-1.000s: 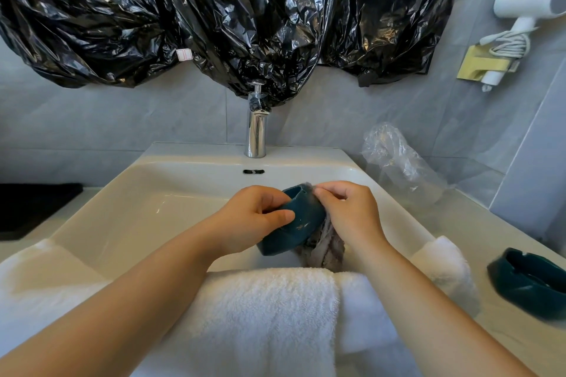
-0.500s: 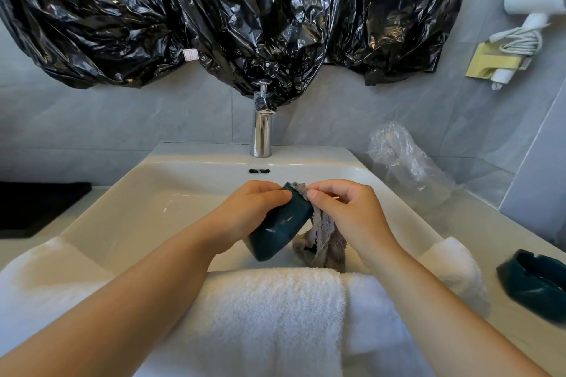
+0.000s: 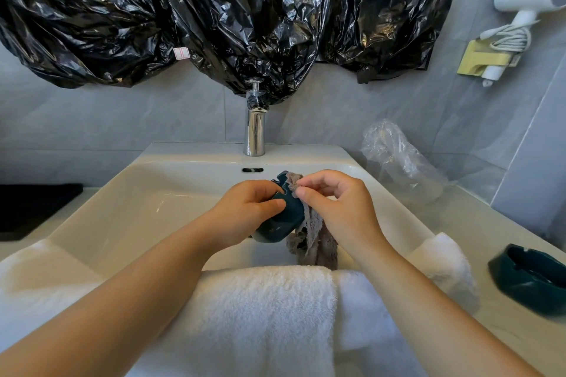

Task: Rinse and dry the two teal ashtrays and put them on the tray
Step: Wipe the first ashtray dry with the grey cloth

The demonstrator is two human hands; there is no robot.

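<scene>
Black plastic sheeting (image 3: 245, 9) above chrome tap (image 3: 255, 131), white towel (image 3: 260, 315) over front rim of sink (image 3: 137, 208)

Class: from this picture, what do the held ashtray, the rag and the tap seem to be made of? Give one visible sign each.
Held ashtray: glazed ceramic or glossy plastic, hard to say which; smooth teal surface with a soft sheen.
Rag: matt grey cloth; hangs limp, with fuzzy frayed edges.
Tap: polished chromed metal; mirror-like reflections.

ashtray (image 3: 286, 217) over the sink (image 3: 128, 211), second ashtray (image 3: 530, 278) on the counter (image 3: 477, 223) right.
</scene>
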